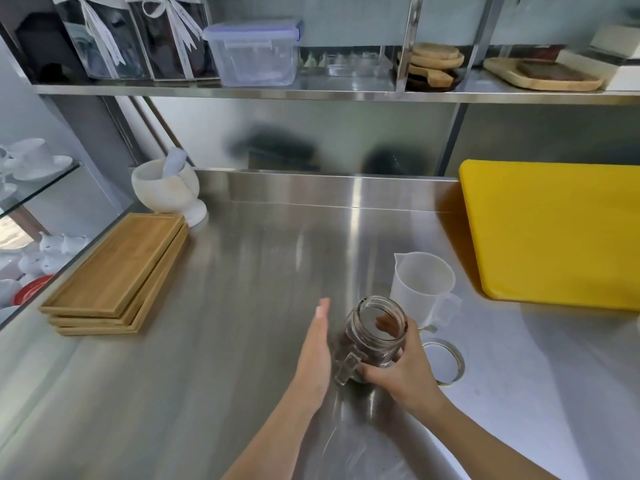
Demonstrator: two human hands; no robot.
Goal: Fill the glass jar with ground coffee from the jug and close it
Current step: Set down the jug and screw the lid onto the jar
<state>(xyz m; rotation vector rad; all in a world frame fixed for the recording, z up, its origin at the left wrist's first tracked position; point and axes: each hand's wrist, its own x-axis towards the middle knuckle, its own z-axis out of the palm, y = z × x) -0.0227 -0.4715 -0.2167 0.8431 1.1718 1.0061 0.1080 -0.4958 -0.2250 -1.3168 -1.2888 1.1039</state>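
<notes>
A glass jar (375, 336) with a side handle stands upright on the steel counter, its mouth uncovered and dark ground coffee visible in its lower part. My right hand (403, 370) is wrapped around the jar from the right. My left hand (317, 351) hovers flat and open just left of the jar, fingers straight, holding nothing. The translucent plastic jug (420, 285) stands upright right behind the jar and looks empty. The round metal lid (443, 362) lies flat on the counter to the right of my right hand.
A yellow cutting board (554, 233) lies at the right. Stacked wooden trays (117, 271) sit at the left, with a white mortar and pestle (169, 185) behind them. A shelf (311, 93) overhead carries a plastic container and wooden boards. Crockery fills a glass case at far left.
</notes>
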